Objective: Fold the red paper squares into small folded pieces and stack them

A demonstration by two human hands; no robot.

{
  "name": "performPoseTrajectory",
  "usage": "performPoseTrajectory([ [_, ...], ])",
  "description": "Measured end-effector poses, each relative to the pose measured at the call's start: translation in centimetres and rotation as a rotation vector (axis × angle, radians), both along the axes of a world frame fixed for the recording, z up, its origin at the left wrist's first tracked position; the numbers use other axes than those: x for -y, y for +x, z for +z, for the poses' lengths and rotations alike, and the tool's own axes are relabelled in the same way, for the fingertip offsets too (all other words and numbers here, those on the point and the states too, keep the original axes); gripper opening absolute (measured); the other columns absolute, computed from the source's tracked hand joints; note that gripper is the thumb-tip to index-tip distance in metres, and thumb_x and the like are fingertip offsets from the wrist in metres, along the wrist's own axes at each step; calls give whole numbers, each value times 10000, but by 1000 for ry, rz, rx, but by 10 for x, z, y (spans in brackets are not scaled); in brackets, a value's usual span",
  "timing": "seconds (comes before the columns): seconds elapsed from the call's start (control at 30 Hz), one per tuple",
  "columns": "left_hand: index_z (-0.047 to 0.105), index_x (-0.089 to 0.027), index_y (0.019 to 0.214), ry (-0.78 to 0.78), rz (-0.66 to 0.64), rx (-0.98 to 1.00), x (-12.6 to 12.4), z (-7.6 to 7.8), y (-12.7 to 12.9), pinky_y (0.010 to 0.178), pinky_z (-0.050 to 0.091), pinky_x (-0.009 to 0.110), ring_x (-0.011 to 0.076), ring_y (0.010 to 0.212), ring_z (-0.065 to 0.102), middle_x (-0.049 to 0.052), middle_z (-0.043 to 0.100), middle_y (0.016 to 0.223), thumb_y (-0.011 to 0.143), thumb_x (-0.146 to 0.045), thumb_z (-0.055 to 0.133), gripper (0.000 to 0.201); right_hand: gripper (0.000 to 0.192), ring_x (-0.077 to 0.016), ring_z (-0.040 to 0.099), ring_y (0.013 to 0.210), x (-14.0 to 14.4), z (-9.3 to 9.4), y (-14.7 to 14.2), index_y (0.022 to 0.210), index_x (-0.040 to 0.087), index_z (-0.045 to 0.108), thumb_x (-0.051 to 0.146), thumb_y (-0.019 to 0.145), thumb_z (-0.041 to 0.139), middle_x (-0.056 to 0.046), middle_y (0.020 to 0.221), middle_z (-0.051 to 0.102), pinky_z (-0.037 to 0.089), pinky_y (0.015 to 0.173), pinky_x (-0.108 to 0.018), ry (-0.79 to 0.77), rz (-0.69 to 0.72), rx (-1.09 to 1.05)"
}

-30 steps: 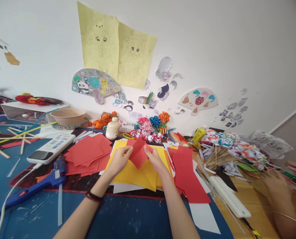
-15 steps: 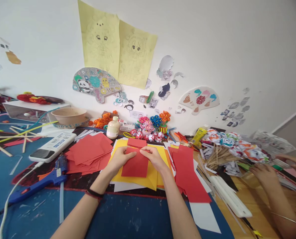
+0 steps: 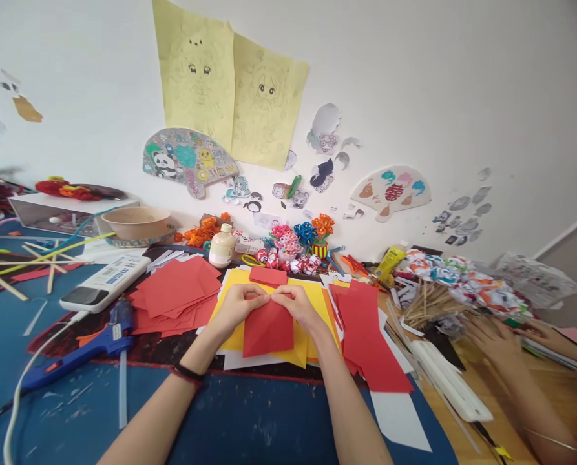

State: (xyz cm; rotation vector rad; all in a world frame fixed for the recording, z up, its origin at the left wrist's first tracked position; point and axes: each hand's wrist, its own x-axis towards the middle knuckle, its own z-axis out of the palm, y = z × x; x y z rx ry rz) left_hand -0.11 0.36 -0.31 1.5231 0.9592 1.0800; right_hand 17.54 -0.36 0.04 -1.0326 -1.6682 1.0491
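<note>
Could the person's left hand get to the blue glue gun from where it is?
Probably yes: the left hand rests on the red paper, and only flat red sheets lie between it and the glue gun.

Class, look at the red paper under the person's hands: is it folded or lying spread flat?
Folded. The red paper has a flap turned back at its top edge, where the left hand and right hand press the crease.

Left hand (image 3: 237, 305) and right hand (image 3: 295, 307) cover top edge of red paper (image 3: 267, 326); fingertips there not separable. Yellow sheets (image 3: 288, 352) mostly hidden under it. Co-worker's hand (image 3: 492, 336) blurred, forearm cut by right edge. Glue gun (image 3: 75, 352) cable leaves bottom edge.
</note>
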Motion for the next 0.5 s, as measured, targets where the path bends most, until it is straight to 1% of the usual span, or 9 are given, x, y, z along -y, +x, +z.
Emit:
performPoseTrajectory([
  [0.13, 715, -154, 734, 43, 74, 47, 2, -1, 2, 647, 448, 266, 197, 725, 615, 68, 717, 788, 697, -420, 662, 274, 200, -170, 541, 682, -4, -7, -6, 690, 178, 688, 345, 774, 615, -15, 703, 640, 393, 630, -257, 14, -83, -77],
  [0.27, 718, -154, 760, 55, 111, 79, 2, 0, 3, 670, 453, 264, 194, 743, 619, 66, 721, 809, 701, -438, 663, 294, 211, -190, 577, 721, -6, -10, -10, 709, 179, 700, 368, 770, 626, -27, 736, 666, 425, 675, -276, 32, -121, -124],
  [0.4, 715, -158, 811, 57, 125, 80, -1, 1, 0, 671, 460, 265, 196, 766, 629, 71, 722, 857, 700, -472, 672, 336, 210, -196, 591, 790, -6, -6, -7, 778, 186, 707, 372, 796, 611, -38, 828, 686, 433, 727, -281, 77, -120, -91],
  [0.5, 698, -150, 859, 0, 111, 82, -5, -3, -3, 645, 465, 267, 207, 772, 642, 86, 721, 878, 662, -481, 710, 386, 212, -189, 591, 783, -8, -7, -1, 794, 183, 704, 388, 773, 654, -37, 825, 686, 428, 727, -279, 84, -144, -66],
])
